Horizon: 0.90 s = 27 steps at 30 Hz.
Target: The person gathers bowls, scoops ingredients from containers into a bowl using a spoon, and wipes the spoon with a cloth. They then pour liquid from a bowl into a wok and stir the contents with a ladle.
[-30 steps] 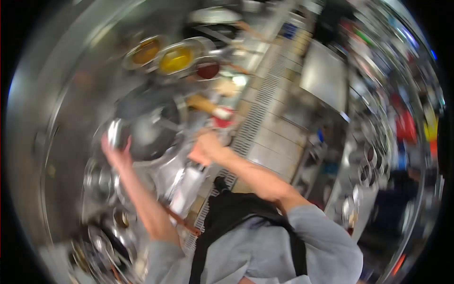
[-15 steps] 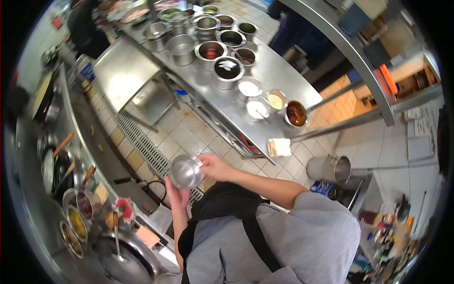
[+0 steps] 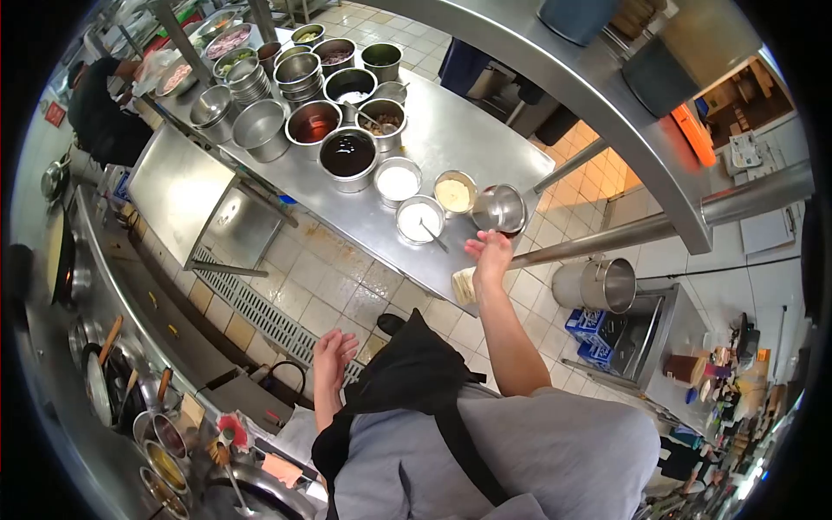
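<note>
A shiny metal bowl sits at the near right corner of the steel table, over the spot of the brown sauce pot, which is mostly hidden. Just below the bowl is my right hand, its fingers apart and nothing in them. My left hand hangs open above the floor in front of the apron, also holding nothing. Beside the bowl stand a container of pale yellow paste and a pot of white powder with a spoon. A folded cloth lies by the table corner.
Several metal pots, including one of dark sauce, fill the table's far part. A steel overhead shelf crosses above. At left runs a stove counter with pans and a ladle. A tall bucket stands right. Another person works far left.
The metal bowl has gone from my hands to the table corner, over the brown sauce pot. My right hand has reached forward and let go; my left hand is now empty.
</note>
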Tool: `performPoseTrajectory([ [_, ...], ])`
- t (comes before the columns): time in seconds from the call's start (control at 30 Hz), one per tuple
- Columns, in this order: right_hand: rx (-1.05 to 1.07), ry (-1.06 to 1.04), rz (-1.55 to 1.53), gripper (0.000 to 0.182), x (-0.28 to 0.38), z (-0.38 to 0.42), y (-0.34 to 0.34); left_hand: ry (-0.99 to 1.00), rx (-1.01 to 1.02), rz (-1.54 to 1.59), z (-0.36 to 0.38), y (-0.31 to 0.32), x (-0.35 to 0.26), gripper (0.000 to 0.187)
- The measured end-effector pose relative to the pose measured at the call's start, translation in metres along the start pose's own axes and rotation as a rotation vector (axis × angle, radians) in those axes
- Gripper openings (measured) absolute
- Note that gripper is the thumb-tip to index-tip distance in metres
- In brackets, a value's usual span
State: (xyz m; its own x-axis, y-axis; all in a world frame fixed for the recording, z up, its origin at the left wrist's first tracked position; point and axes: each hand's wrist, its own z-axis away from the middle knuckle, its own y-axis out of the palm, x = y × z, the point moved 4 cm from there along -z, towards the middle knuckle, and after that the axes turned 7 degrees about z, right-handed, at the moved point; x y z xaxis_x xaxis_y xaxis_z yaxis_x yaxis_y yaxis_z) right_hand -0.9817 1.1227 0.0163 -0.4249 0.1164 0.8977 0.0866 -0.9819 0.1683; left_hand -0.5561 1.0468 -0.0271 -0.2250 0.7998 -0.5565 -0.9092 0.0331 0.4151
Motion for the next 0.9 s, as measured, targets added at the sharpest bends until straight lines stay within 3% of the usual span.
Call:
performPoseTrajectory([
  [0.17,0.155,0.071,0.189,0.03,-0.015,0.051,0.021,0.076,-0.14,0.17,0.04,-0.075,0.017,0.029],
  [0.3,0.644,-0.107,0.431,0.028,-0.024,0.123,0.071,0.156,-0.22,0.271,0.078,-0.123,0.029,0.031],
  [0.43,1.108,-0.13,0.473,0.034,-0.03,0.265,0.13,0.298,-0.355,0.384,0.125,-0.176,0.058,0.033],
  [0.63,1.909,-0.253,0.714,0.025,-0.131,0.479,0.167,0.439,-0.538,0.638,0.208,-0.214,0.12,0.032],
  [0.7,2.225,-0.843,0.573,0.022,-0.164,0.561,0.16,0.487,-0.619,0.66,0.231,-0.223,0.144,0.032],
  [0.77,2.465,-0.943,0.376,0.018,-0.181,0.647,0.143,0.529,-0.715,0.696,0.256,-0.217,0.178,0.03],
  [0.87,2.499,-1.522,0.248,0.031,-0.246,0.762,0.137,0.501,-0.837,0.766,0.29,-0.198,0.231,0.029],
  [0.9,2.369,-1.825,0.028,0.04,-0.272,0.791,0.137,0.47,-0.87,0.766,0.302,-0.184,0.245,0.031],
])
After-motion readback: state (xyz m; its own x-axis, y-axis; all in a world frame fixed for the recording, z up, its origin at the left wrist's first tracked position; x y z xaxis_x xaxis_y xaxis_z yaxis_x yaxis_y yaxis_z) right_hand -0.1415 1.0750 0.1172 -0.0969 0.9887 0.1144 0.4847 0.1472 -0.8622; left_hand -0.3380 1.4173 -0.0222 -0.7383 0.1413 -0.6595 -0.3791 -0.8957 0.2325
